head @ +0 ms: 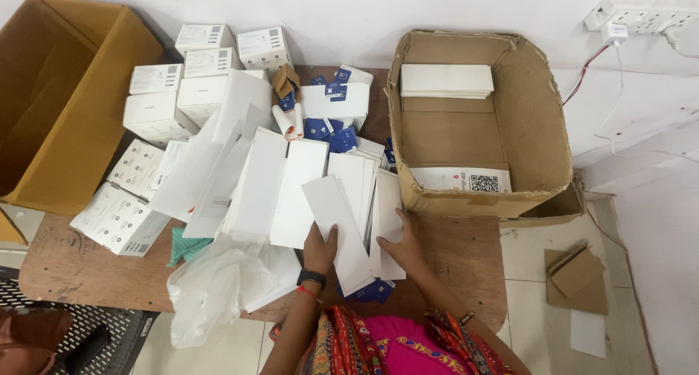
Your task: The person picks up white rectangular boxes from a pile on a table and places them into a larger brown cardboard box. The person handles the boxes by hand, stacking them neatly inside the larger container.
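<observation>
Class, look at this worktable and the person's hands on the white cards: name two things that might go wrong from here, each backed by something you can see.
1. The left hand and right hand press on a loose, fanned stack of white cards near the table edge; some may slide off.
2. The plastic bag overhangs that edge and might drop, perhaps dragging cards along.

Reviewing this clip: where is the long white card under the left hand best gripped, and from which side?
Probably at its near short end, coming from the person's side. The long white card lies flat atop overlapping sheets, slanting toward the table edge; the left hand already has its thumb on that end, where a pinch can get underneath.
</observation>
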